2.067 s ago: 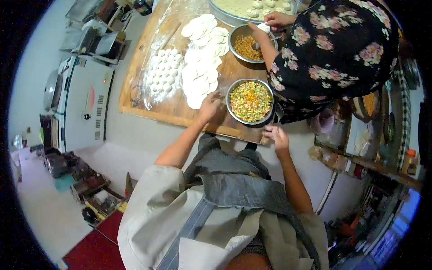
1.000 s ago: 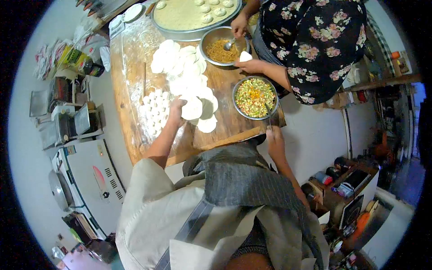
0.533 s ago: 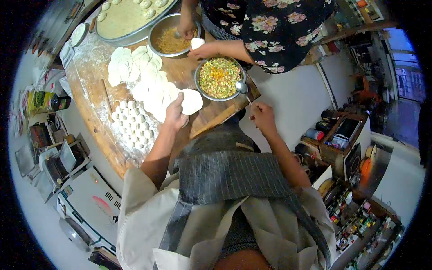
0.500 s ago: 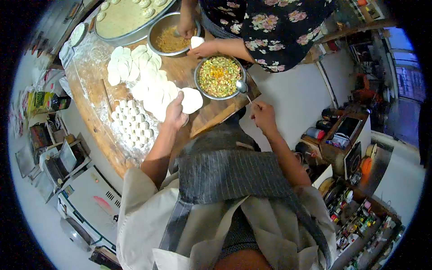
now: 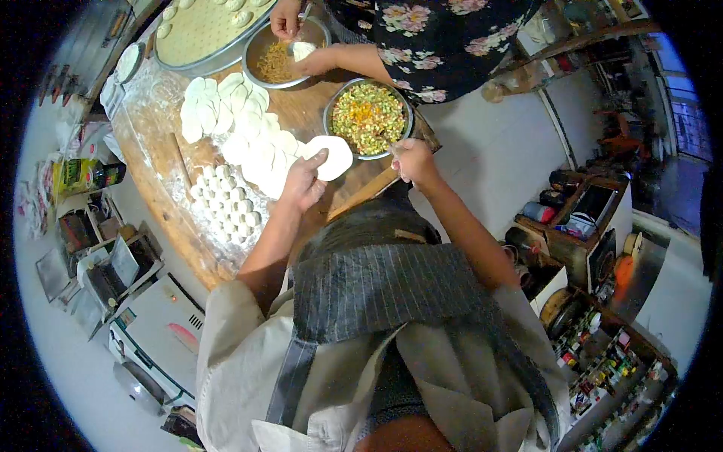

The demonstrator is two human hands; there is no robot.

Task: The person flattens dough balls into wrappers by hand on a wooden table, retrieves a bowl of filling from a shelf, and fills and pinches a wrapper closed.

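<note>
A flat round dough wrapper lies across the fingers of my left hand, its thumb pressed on the edge. My right hand is closed round the handle of a spoon, whose bowl is down in the chopped vegetable filling. That filling is in a metal bowl near the table's corner. Left of my left hand, overlapping wrappers and small floured dough pieces rest on the wooden table.
A co-worker in a flowered top holds dough over a second metal bowl of brown filling. A round tray with shaped buns stands at the back left. A rolling pin lies beside the dough pieces.
The spoon has gone from the bowl's rim down into the vegetable filling with my right hand. My left hand has moved slightly right and up with its wrapper. The co-worker's hands have come closer together.
</note>
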